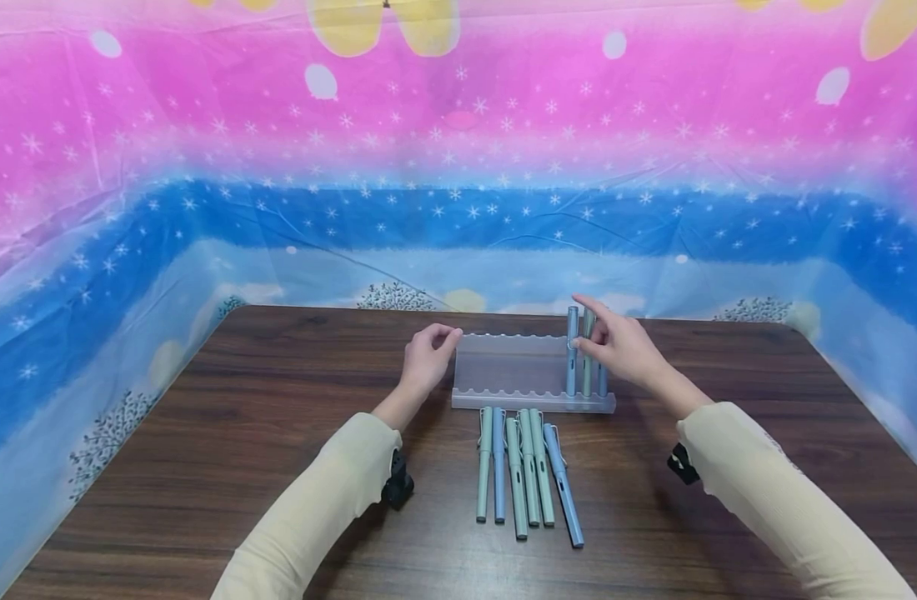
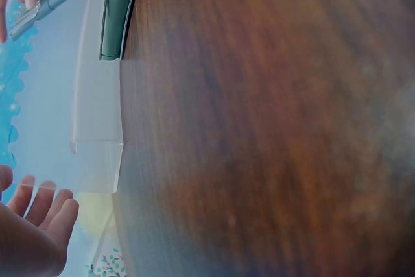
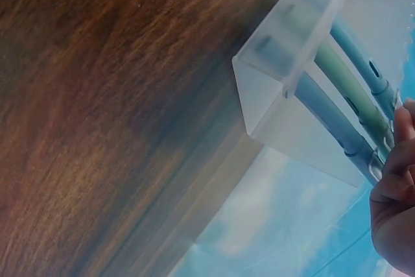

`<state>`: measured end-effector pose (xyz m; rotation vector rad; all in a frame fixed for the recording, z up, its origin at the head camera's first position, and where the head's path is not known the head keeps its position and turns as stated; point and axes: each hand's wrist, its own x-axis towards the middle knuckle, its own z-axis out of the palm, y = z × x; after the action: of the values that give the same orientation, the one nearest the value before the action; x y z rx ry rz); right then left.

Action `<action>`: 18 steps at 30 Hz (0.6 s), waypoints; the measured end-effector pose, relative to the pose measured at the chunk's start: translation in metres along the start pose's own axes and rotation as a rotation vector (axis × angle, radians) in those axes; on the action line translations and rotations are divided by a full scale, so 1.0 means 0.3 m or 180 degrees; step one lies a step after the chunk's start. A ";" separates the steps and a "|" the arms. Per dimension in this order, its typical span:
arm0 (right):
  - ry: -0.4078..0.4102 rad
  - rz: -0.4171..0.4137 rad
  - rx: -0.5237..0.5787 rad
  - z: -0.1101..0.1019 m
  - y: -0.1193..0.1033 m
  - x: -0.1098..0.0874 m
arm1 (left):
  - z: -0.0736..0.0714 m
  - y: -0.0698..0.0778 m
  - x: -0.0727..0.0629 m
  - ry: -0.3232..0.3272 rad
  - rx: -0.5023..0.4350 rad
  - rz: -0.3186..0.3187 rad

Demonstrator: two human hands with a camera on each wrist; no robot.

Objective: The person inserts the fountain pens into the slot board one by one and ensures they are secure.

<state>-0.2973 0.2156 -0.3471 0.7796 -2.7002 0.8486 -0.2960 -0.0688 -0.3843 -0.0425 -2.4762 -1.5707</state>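
Observation:
A clear pen rack [image 1: 513, 367] with scalloped edges stands on the table. My left hand [image 1: 427, 357] pinches its upper left corner; in the left wrist view the fingers [image 2: 57, 215] show by the clear panel. At the rack's right end, three pens lean upright in slots: a blue pen [image 1: 571, 367], a green pen [image 3: 347, 85] and another blue pen [image 3: 331, 121]. My right hand [image 1: 619, 343] is at their capped ends, thumb touching the leftmost blue pen near its clip, index finger stretched out by its top.
In front of the rack lie several capped pens, among them a green pen [image 1: 484, 467], a blue pen [image 1: 499, 467] and a slanted blue pen [image 1: 564, 487]. The wooden table [image 1: 278, 400] ends at a patterned cloth backdrop [image 1: 458, 217].

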 end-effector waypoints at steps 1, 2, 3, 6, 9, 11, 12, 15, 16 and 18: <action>0.0043 -0.0032 -0.0008 -0.003 -0.003 -0.002 | 0.000 0.001 0.000 0.0002 0.0003 0.0004; 0.0085 -0.0069 -0.0017 -0.006 -0.005 -0.004 | 0.001 0.001 0.000 0.0003 0.0003 0.0010; 0.0123 -0.0113 -0.0028 -0.008 -0.007 -0.006 | 0.000 0.002 -0.001 0.0007 0.0006 0.0013; 0.0204 -0.0267 -0.0086 -0.006 -0.006 -0.015 | 0.001 0.002 -0.001 0.0012 0.0006 0.0019; 0.0204 -0.0348 -0.0119 0.003 -0.008 -0.031 | 0.001 0.002 0.000 0.0009 0.0000 0.0013; 0.0163 -0.0340 -0.0095 0.010 -0.012 -0.043 | 0.001 0.002 0.000 0.0007 -0.0003 0.0009; 0.0141 -0.0315 -0.0072 0.014 -0.014 -0.050 | 0.000 0.001 0.000 0.0004 -0.0005 0.0006; 0.0085 -0.0249 -0.0027 0.025 -0.021 -0.067 | -0.001 0.000 0.000 -0.0004 -0.0011 0.0000; 0.0072 -0.0240 -0.0015 0.029 -0.021 -0.072 | -0.002 -0.001 0.000 -0.0005 -0.0012 -0.0001; 0.0034 -0.0255 -0.0011 0.037 -0.023 -0.083 | -0.002 -0.002 0.000 -0.0008 -0.0011 -0.0004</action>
<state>-0.2730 0.2148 -0.3614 0.8737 -2.6410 0.8273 -0.2962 -0.0696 -0.3847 -0.0433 -2.4758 -1.5765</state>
